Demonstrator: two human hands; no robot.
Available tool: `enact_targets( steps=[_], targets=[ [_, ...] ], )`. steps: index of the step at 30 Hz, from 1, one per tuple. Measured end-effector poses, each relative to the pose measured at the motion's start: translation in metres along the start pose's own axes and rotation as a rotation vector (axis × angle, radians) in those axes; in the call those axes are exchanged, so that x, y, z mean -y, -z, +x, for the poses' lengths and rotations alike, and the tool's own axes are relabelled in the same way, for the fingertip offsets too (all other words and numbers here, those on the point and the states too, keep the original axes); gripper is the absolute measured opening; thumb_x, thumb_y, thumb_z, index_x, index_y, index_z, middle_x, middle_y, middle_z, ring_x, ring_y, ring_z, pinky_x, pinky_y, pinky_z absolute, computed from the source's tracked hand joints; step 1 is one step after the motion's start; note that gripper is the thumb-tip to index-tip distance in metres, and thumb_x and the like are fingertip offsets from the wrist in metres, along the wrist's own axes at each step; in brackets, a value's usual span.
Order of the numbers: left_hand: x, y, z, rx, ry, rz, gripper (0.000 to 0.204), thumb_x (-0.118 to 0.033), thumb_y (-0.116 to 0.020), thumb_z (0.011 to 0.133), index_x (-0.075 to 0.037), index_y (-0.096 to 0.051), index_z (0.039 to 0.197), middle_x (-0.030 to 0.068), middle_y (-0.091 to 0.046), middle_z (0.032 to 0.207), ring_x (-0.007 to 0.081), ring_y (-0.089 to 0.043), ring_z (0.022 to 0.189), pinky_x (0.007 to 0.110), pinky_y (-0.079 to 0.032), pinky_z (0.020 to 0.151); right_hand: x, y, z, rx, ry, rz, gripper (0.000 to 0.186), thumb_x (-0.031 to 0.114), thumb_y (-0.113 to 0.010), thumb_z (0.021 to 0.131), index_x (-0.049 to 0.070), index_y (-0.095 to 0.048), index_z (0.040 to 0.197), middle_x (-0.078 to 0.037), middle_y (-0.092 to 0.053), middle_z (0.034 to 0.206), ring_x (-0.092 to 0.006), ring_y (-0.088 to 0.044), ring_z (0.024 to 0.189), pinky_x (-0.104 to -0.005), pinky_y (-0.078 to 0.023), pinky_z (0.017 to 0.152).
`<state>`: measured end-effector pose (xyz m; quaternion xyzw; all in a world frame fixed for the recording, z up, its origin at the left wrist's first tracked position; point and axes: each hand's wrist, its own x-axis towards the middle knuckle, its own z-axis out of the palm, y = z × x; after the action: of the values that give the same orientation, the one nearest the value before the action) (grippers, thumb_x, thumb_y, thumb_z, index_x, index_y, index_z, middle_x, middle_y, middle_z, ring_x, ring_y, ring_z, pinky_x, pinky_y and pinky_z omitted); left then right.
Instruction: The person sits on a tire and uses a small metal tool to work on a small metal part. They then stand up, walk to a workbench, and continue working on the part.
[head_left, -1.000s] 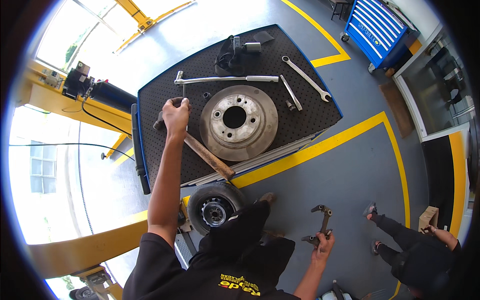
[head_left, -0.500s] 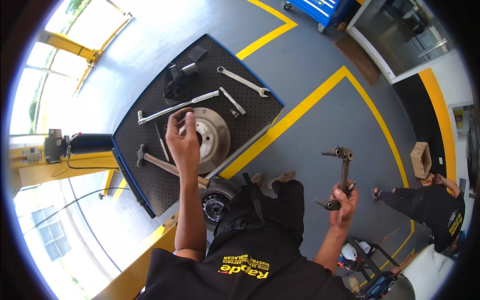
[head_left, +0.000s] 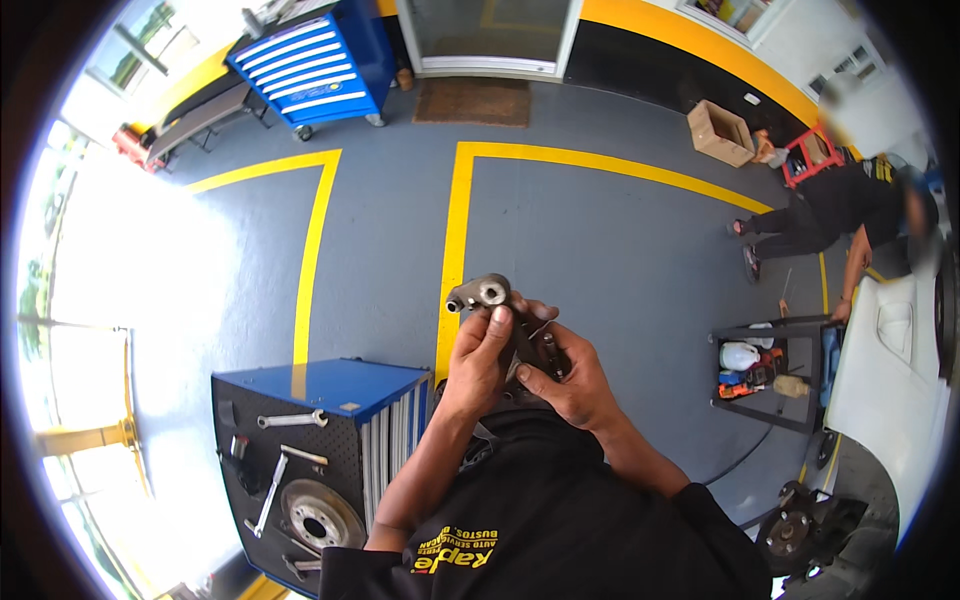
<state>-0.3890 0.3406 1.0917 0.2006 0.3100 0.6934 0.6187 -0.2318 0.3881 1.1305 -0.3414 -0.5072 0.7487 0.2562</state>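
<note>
A dark metal brake caliper bracket [head_left: 492,291] is held in front of my body, over the grey floor. My left hand [head_left: 475,362] grips it near its rounded eye end, with the thumb along the top. My right hand [head_left: 572,378] clasps its other side, thumb pressed on the metal; a pin shows by its fingers. Part of the bracket is hidden behind both hands. To the left, on the black perforated top of a blue cabinet [head_left: 330,378], lie a brake disc [head_left: 338,500], a combination wrench [head_left: 292,420] and a long-handled socket wrench [head_left: 270,495].
At the right, a person [head_left: 845,210] bends by a white car [head_left: 895,350], reaching to a black cart [head_left: 765,330]. A bare wheel hub [head_left: 790,530] is at lower right. A blue tool chest [head_left: 320,75], doormat [head_left: 472,103] and cardboard box [head_left: 720,133] stand farther off.
My left hand has moved from above the brake disc to the bracket, which my right hand alone held before. My view has turned right, away from the cabinet top.
</note>
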Motion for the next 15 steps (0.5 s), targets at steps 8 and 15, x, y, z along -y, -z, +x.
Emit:
enact_targets(
  steps=[8,15],
  targets=[
    [-0.067,-0.002,0.199,-0.139,-0.057,0.078,0.044,-0.03,-0.057,0.119,-0.003,-0.055,0.154,0.0096,-0.072,0.115,0.0177,-0.071,0.098,0.043,-0.06,0.095,0.069,0.122,0.144,-0.362,0.039,-0.257,0.034,0.029,-0.057,0.119,0.004,-0.07,0.138,0.003,-0.056,0.083,-0.0087,-0.052,0.078,-0.0298,-0.048,0.074],
    [-0.09,-0.021,0.415,0.074,0.389,0.359,0.05,-0.021,-0.058,0.118,-0.003,-0.048,0.164,0.0031,-0.064,0.099,0.011,-0.056,0.082,0.03,-0.046,0.076,0.167,0.197,0.273,-0.797,0.019,-0.469,0.038,0.024,-0.061,0.116,0.01,-0.062,0.151,-0.005,-0.055,0.08,-0.0128,-0.048,0.069,-0.0346,-0.047,0.069]
  ],
)
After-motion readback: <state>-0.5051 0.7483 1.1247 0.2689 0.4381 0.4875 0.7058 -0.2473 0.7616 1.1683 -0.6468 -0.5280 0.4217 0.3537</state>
